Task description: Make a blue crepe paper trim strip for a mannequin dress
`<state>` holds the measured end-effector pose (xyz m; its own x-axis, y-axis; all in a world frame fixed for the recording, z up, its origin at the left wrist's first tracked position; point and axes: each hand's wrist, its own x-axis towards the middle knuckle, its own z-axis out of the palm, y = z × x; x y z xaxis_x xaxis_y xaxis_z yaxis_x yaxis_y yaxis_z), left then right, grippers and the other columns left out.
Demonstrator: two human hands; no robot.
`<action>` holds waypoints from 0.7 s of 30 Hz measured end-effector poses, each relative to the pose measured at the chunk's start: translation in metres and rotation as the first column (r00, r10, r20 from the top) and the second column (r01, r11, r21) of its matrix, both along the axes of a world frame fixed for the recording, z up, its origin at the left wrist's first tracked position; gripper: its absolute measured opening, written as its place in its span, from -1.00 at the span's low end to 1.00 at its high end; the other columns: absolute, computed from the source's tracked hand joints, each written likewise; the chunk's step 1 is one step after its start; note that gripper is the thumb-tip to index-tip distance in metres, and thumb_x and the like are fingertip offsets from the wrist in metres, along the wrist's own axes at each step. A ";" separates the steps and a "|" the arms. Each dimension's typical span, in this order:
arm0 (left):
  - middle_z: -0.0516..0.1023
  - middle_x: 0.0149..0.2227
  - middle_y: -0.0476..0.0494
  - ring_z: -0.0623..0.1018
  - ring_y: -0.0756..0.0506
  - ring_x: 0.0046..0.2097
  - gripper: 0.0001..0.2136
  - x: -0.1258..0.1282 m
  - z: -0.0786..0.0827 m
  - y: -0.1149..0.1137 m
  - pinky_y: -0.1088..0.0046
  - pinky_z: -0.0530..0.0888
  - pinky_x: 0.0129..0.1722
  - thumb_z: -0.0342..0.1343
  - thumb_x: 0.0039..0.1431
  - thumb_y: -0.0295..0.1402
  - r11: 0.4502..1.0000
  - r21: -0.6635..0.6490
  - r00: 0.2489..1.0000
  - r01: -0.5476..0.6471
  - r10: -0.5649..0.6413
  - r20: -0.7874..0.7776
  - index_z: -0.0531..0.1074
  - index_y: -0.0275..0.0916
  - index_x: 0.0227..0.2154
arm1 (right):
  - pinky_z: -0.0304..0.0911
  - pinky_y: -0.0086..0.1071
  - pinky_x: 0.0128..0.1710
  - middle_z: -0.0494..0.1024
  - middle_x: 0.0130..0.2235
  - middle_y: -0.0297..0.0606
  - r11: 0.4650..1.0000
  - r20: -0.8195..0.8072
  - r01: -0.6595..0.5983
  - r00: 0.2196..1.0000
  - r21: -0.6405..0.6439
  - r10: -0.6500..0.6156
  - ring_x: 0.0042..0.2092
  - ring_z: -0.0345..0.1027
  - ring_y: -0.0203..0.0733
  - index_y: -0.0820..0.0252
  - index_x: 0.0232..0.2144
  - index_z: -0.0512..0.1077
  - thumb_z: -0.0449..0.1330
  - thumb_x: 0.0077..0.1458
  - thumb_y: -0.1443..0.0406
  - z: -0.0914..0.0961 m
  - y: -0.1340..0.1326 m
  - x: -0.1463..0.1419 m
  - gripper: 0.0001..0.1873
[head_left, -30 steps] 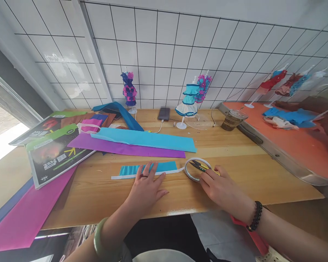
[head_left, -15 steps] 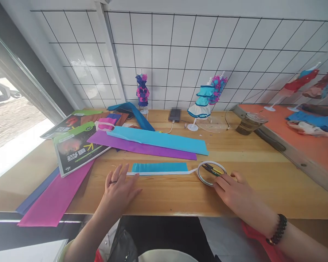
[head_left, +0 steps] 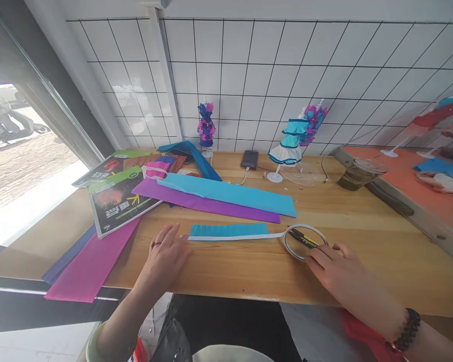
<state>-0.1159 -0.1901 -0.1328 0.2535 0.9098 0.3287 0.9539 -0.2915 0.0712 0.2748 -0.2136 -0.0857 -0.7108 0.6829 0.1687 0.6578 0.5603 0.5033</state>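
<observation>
A short teal paper strip [head_left: 228, 230] lies on the wooden table [head_left: 362, 241] with white tape along its front edge, running right to a tape roll [head_left: 305, 242]. Small scissors [head_left: 302, 238] lie inside the roll. My left hand [head_left: 166, 254] lies flat and open just left of the strip's end, fingers spread. Touching the roll's near edge is my right hand [head_left: 334, 266], its fingers bent and resting on the table; a black bead bracelet is on that wrist.
Long blue [head_left: 230, 193] and purple [head_left: 204, 201] paper sheets lie behind the strip. Booklets [head_left: 117, 201] and a magenta sheet [head_left: 90, 261] sit at the left. Paper-dress figures [head_left: 289, 146], a phone [head_left: 249, 159] and a cup [head_left: 357, 173] stand at the back. An orange tray [head_left: 411, 201] is at the right.
My left hand slid left off the teal strip to just past its left end. My right hand stayed at the tape roll. The view turned left.
</observation>
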 end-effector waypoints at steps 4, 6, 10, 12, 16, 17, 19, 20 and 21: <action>0.39 0.01 -0.26 0.33 -0.24 0.05 -0.76 0.009 0.003 0.007 0.14 0.32 -0.01 -0.05 0.18 -0.36 0.996 -0.011 0.995 0.085 -0.084 0.050 0.42 -0.24 -0.14 | 0.08 -0.17 -0.24 0.40 -0.42 -0.21 1.000 -0.047 -0.012 0.999 0.013 0.013 -0.35 0.23 -0.16 0.25 -0.43 0.43 -0.03 -0.01 0.56 0.007 0.000 -0.003 -0.73; 0.42 -0.04 -0.24 0.36 -0.22 0.00 -0.78 0.015 0.006 0.011 0.17 0.34 -0.04 -0.06 0.18 -0.39 0.992 -0.010 0.990 0.128 -0.127 0.056 0.43 -0.23 -0.17 | 0.07 -0.18 -0.23 0.41 -0.42 -0.20 0.999 -0.059 -0.020 0.998 0.025 0.021 -0.33 0.23 -0.16 0.26 -0.42 0.43 -0.05 0.03 0.55 0.011 0.001 -0.004 -0.72; 0.45 -0.14 -0.23 0.39 -0.20 -0.08 -0.80 0.030 0.019 0.017 0.22 0.36 -0.13 -0.07 0.18 -0.42 0.980 -0.042 0.980 0.197 -0.196 0.035 0.43 -0.23 -0.21 | 0.06 -0.19 -0.20 0.39 -0.42 -0.21 0.999 -0.105 -0.017 0.994 0.029 0.020 -0.32 0.23 -0.18 0.26 -0.42 0.42 -0.08 0.10 0.52 0.018 0.001 -0.004 -0.71; 0.47 -0.21 -0.21 0.40 -0.19 -0.13 -0.81 0.037 0.025 0.021 0.24 0.36 -0.16 -0.07 0.18 -0.44 0.968 -0.084 0.972 0.237 -0.237 0.009 0.45 -0.24 -0.27 | 0.06 -0.20 -0.20 0.39 -0.42 -0.23 0.999 -0.149 -0.017 0.989 0.027 0.021 -0.33 0.23 -0.21 0.24 -0.43 0.42 -0.08 0.14 0.48 0.022 0.001 -0.005 -0.71; 0.47 -0.33 -0.18 0.42 -0.15 -0.22 -0.78 0.045 0.029 0.027 0.28 0.35 -0.21 -0.11 0.16 -0.52 0.952 -0.106 0.956 0.288 -0.293 -0.030 0.45 -0.24 -0.38 | 0.08 -0.23 -0.18 0.42 -0.39 -0.24 0.998 -0.275 -0.049 0.960 0.028 0.055 -0.31 0.27 -0.23 0.22 -0.40 0.41 -0.04 0.19 0.41 0.030 0.002 -0.005 -0.76; 0.47 -0.35 -0.17 0.42 -0.14 -0.23 -0.77 0.046 0.029 0.028 0.28 0.34 -0.22 -0.12 0.15 -0.54 0.953 -0.098 0.957 0.287 -0.291 -0.024 0.45 -0.25 -0.37 | 0.09 -0.24 -0.17 0.43 -0.38 -0.25 0.998 -0.306 -0.060 0.950 0.021 0.063 -0.30 0.28 -0.24 0.22 -0.38 0.40 -0.02 0.19 0.39 0.032 0.002 -0.004 -0.79; 0.48 -0.38 -0.16 0.43 -0.13 -0.25 -0.76 0.046 0.028 0.031 0.30 0.34 -0.24 -0.12 0.14 -0.56 0.958 -0.078 0.961 0.278 -0.278 0.007 0.45 -0.25 -0.37 | 0.11 -0.26 -0.16 0.44 -0.36 -0.26 0.997 -0.359 -0.079 0.931 -0.011 0.070 -0.28 0.30 -0.25 0.21 -0.36 0.38 0.01 0.18 0.38 0.034 0.004 -0.001 -0.85; 0.49 -0.39 -0.15 0.43 -0.13 -0.26 -0.76 0.045 0.028 0.032 0.30 0.34 -0.24 -0.13 0.13 -0.57 0.959 -0.069 0.961 0.275 -0.274 0.030 0.45 -0.25 -0.37 | 0.12 -0.26 -0.16 0.45 -0.36 -0.27 0.995 -0.379 -0.091 0.923 -0.034 0.071 -0.28 0.30 -0.25 0.21 -0.35 0.37 0.03 0.17 0.37 0.035 0.005 0.001 -0.88; 0.50 -0.39 -0.14 0.44 -0.12 -0.26 -0.75 0.044 0.027 0.034 0.31 0.34 -0.23 -0.13 0.12 -0.57 0.960 -0.060 0.961 0.275 -0.271 0.059 0.45 -0.25 -0.38 | 0.12 -0.27 -0.16 0.45 -0.36 -0.27 0.993 -0.395 -0.099 0.916 -0.057 0.069 -0.28 0.31 -0.26 0.20 -0.35 0.36 0.04 0.16 0.36 0.035 0.006 0.003 -0.90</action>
<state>-0.0715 -0.1563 -0.1060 0.4801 0.8286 0.2880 0.8334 -0.5333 0.1448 0.2776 -0.2074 -0.0508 -0.6534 0.6452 0.3959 0.7426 0.6478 0.1699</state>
